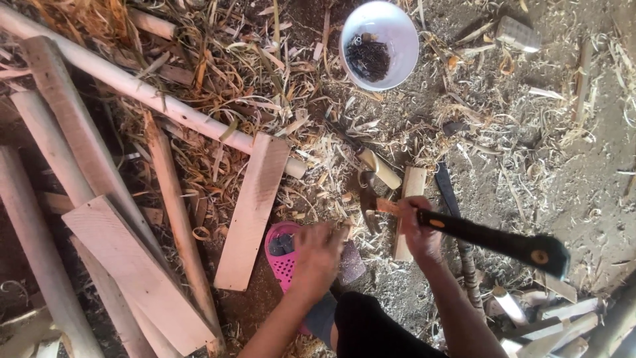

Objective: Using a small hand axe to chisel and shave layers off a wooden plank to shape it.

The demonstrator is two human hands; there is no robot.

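Observation:
My right hand (417, 233) grips a hammer's black handle (490, 240) close to its dark metal head (368, 199); the handle's butt points right. Under the hand a short pale wood block (412, 189) lies on the dirt. My left hand (318, 255) is blurred, with its fingers curled downward over a pink perforated plastic slipper (279, 258). Whether it holds anything is unclear. A white bowl (397, 26) of dark nails stands at the top centre.
Long planks and round poles (132, 86) lie across the left side, with a flat board (252, 209) beside the slipper. A tool with a pale wooden handle (379, 169) and a dark flat blade (447, 189) lie near the block. Shavings cover the ground.

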